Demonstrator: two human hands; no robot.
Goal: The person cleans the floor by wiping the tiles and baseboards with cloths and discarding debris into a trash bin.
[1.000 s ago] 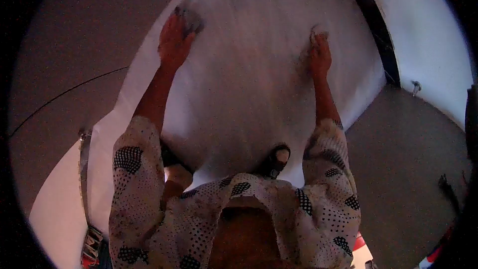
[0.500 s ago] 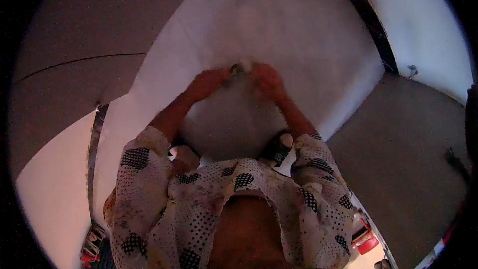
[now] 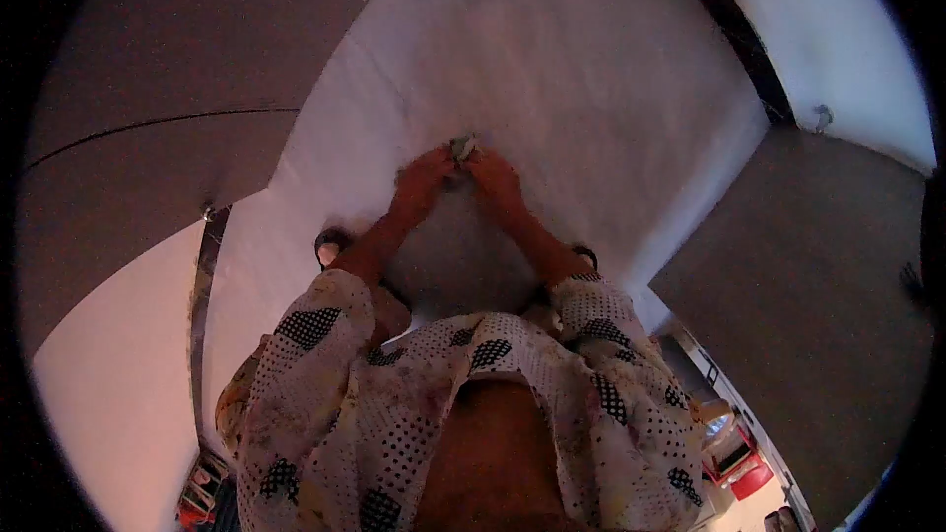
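My left hand (image 3: 424, 177) and my right hand (image 3: 496, 182) meet in front of me, over a pale, smooth surface (image 3: 581, 79). Between their fingertips is a small grey-green thing (image 3: 463, 147); it is too small and dim to name. The fingers of both hands are closed around its lower part and partly hide it. My patterned sleeves reach down to the forearms. A foot in a dark sandal (image 3: 329, 248) shows beside my left forearm.
Dark grey panels (image 3: 798, 315) lie to the right and upper left, the left one crossed by a thin dark line (image 3: 168, 122). A white panel (image 3: 847, 49) with a small metal fitting (image 3: 823, 118) stands upper right. Red items (image 3: 752, 478) sit at lower right.
Both hands have come closer together and shifted slightly left, with the small thing now held between them. My feet have changed position, and the view has shifted a little.
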